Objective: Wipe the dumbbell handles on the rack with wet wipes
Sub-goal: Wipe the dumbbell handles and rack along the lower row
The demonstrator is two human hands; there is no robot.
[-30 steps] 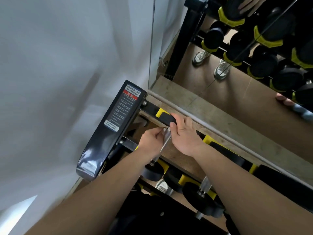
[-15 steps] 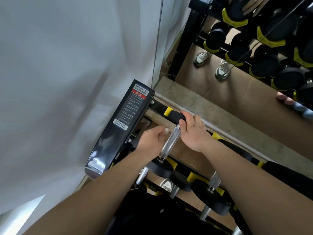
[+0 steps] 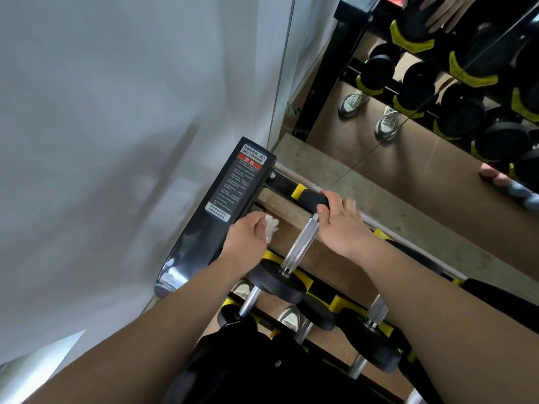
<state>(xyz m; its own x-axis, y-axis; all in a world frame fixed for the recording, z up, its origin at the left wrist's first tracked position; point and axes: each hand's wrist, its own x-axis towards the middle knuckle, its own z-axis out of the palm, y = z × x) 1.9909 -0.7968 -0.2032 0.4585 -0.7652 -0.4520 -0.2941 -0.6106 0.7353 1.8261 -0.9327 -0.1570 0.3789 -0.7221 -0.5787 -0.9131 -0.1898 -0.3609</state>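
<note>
Head view, looking steeply down over both forearms: the left hand [image 3: 246, 239] has its fingers [image 3: 258, 223] clenched round a crumpled white wet wipe [image 3: 271, 228], which pokes out past the knuckles; the wipe sits just beside the handle [image 3: 300, 243] of the top-tier dumbbell [image 3: 277, 282], to its left and not touching it; the handle is bare knurled steel, running from the near black head up to the far head [image 3: 310, 198]; the right hand [image 3: 341, 225] grasps that far head, fingers wrapped over its black top and the thumb lying at the upper end of the handle; the far head lies by a yellow cradle [image 3: 298, 190] on the back rail of the rack [image 3: 201, 243], and whether the dumbbell is raised off its seat I cannot tell; the rack's dark end plate stands just left of the left hand and bears a label [image 3: 237, 185] with a red band and print too small to read; on the tier below, lower dumbbells [image 3: 376, 313] lie with steel handles and black heads among more yellow cradles; light shoes [image 3: 289, 316] show through the gaps in the rack; behind the rack a mirror [image 3: 408, 170] reflects rows of black dumbbells and a pair of shoes on a brown floor; a white wall [image 3: 116, 141] fills the left side.
</note>
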